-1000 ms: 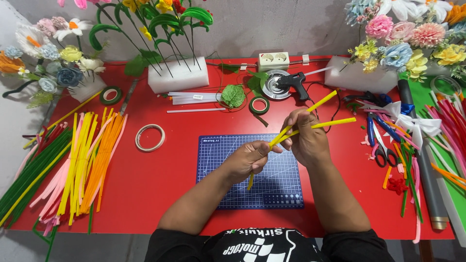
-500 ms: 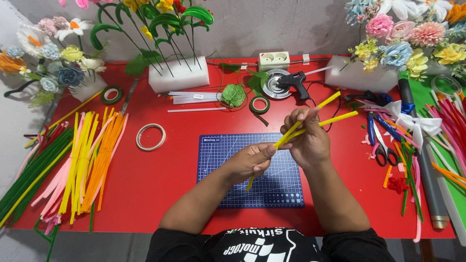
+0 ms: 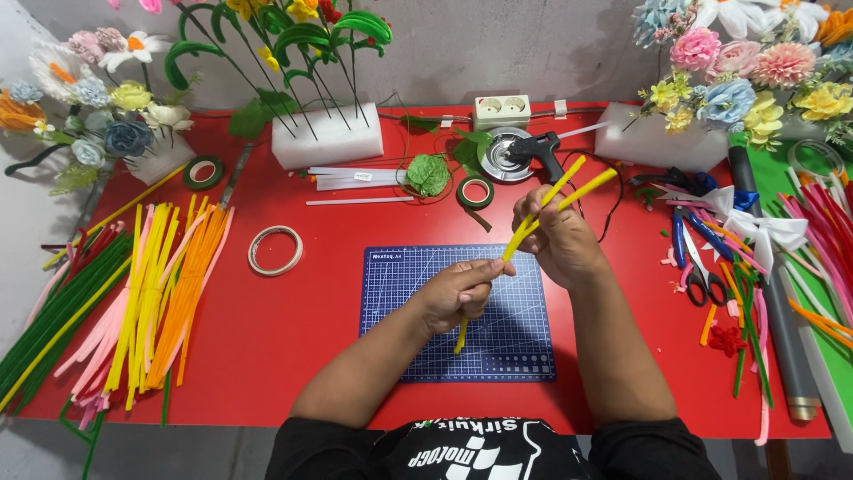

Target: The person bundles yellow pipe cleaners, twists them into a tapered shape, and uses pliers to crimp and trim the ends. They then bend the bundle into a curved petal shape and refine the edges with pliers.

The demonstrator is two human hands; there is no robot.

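Both my hands hold yellow pipe cleaners (image 3: 558, 194) above a blue cutting mat (image 3: 524, 342) on the red table (image 3: 293, 329). My left hand (image 3: 458, 292) pinches their lower part; a short yellow end pokes out below it. My right hand (image 3: 558, 238) grips them higher up, and two yellow ends fan out up and to the right past its fingers.
Bundles of green, pink, yellow and orange pipe cleaners (image 3: 133, 293) lie at the left. Tape rings (image 3: 275, 250), a glue gun (image 3: 538, 148), a power strip (image 3: 501, 111) and foam blocks with flowers (image 3: 327, 135) stand behind. Scissors (image 3: 702, 276) and more stems lie at the right.
My right hand has shifted slightly, and the free yellow ends have swung closer together and more upright. My left hand stays in place.
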